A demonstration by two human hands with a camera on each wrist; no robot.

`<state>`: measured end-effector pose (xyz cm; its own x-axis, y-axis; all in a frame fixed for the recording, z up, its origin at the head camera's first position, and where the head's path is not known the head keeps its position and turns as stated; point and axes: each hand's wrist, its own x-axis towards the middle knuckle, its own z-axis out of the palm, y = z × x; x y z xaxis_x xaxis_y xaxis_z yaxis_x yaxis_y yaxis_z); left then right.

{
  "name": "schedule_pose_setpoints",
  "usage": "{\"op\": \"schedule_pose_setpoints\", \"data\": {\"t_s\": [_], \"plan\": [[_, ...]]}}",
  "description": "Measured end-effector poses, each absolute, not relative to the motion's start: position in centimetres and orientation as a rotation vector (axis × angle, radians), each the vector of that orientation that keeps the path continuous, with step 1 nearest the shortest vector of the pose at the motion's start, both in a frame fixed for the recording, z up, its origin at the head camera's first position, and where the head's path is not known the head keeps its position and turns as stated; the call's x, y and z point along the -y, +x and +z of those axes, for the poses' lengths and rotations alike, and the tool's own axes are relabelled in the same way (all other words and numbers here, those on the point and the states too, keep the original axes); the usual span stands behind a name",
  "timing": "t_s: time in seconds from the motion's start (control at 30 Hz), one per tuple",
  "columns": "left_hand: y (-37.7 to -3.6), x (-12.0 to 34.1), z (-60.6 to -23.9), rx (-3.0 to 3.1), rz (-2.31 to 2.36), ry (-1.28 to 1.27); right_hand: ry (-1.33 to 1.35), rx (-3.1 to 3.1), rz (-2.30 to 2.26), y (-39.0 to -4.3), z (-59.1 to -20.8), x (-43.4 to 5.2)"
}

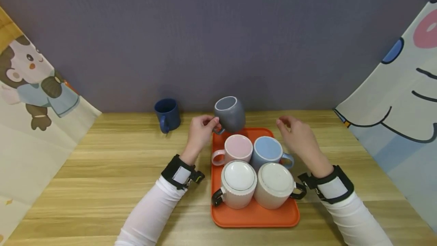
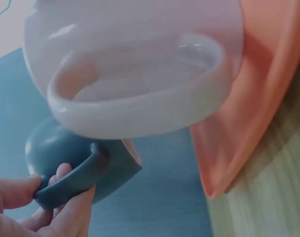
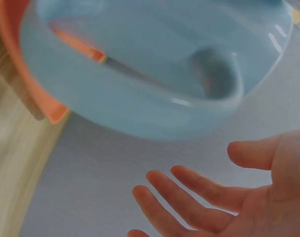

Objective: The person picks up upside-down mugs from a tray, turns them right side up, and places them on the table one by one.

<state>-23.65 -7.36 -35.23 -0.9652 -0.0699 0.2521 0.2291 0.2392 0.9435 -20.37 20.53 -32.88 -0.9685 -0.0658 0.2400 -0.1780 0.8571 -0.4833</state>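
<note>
Head view: left hand (image 1: pixel 201 128) pinches the grey mug's (image 1: pixel 230 114) handle, lifted above the orange tray (image 1: pixel 254 215); right hand (image 1: pixel 297 134) hovers open. Navy mug (image 1: pixel 167 114) already on the desk (image 1: pixel 112 174); four remain.

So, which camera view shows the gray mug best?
The head view: the whole gray mug shows, tilted and lifted above the orange tray, the left hand gripping its handle. The left wrist view shows only handle and fingers; the right wrist view, nothing clear.

Both arms in long white sleeves w/ snug cuffs. Black wrist strap on each, w/ a pale grey-white panel on top. Left hand (image 1: pixel 199 130) & right hand (image 1: pixel 298 136) bare, no gloves or rings.
</note>
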Motion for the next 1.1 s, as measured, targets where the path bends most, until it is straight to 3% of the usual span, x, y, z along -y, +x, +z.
{"op": "schedule_pose_setpoints", "data": {"t_s": [1.1], "plan": [[-22.4,5.8,-30.0,1.778,-2.150,-0.158,0.226,2.729,0.883,-19.9,-29.6,-18.2]]}}
